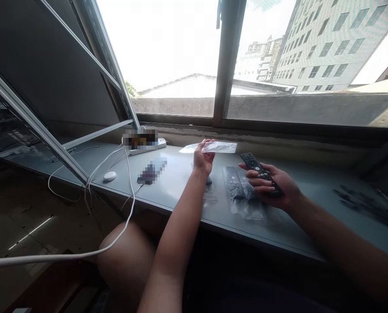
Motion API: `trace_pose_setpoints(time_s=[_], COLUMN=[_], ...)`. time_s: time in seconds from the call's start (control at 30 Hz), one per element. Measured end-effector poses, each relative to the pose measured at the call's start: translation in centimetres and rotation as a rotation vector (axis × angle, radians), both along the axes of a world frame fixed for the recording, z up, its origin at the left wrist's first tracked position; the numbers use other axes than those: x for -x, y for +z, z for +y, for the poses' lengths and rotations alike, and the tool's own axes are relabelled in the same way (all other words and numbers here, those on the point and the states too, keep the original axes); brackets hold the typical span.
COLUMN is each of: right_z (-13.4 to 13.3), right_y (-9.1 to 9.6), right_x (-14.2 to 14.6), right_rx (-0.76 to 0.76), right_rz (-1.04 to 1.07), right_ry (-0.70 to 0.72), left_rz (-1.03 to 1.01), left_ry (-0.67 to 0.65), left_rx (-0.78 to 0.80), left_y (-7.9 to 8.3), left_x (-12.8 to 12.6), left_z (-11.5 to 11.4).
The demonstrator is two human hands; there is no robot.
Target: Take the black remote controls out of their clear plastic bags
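My right hand (278, 184) is wrapped round a black remote control (262, 171), its buttons facing up and its far end pointing up and left. A clear, flat plastic bag (224, 147) is in my left hand (204, 158), gripped near its middle and held above the desk. Between and below the hands lie bagged remote controls (234, 187) in clear plastic, partly covered by my right hand. Under my left wrist, more clear plastic (210, 193) with something dark in it rests on the desk, mostly hidden by the arm.
Several dark remotes or similar slim things (369, 204) lie at the desk's right, too dim to tell. On the left are a white round puck (109, 176), a blurred-out device (151, 171), a power strip (148, 146) and white cables (130, 208). A metal frame (66, 163) slants across the left side.
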State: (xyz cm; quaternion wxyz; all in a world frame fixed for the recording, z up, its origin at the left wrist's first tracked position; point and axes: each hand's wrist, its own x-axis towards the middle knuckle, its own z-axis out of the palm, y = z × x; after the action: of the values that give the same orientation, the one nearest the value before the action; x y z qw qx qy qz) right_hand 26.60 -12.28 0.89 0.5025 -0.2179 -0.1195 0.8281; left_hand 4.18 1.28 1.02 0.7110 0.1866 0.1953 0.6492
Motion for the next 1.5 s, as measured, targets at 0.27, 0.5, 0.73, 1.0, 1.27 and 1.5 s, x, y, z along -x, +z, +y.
trace_pose_setpoints(time_s=[0.27,0.5,0.73,1.0,1.27,1.5], right_z=[0.3,0.5,0.1,0.1,0.2,-0.6], right_y=[0.1,-0.6,-0.1,0.6,-0.1,1.1], right_x=[0.2,0.1,0.4,1.0,0.8,1.5], right_rx=[0.065,0.02,0.031,0.097,0.027,0.052], right_rz=[-0.086,-0.029,0.044,-0.098,-0.008,-0.076], right_ry=[-0.057,-0.067,-0.066,-0.16,-0.053,-0.123], left_rz=[0.012,0.024,0.036,0.033,0.05,0.042], left_ry=[0.004,0.012,0.007,-0.002,-0.001,-0.007], left_rx=[-0.004,0.01,0.005,0.011,0.002,-0.005], left_y=[-0.3,-0.3,-0.4,-0.3,-0.4,-0.7], left_x=[0.0,0.0,-0.2,-0.1,-0.2,-0.2], left_z=[0.2,0.2,0.3,0.1,0.3,0.4])
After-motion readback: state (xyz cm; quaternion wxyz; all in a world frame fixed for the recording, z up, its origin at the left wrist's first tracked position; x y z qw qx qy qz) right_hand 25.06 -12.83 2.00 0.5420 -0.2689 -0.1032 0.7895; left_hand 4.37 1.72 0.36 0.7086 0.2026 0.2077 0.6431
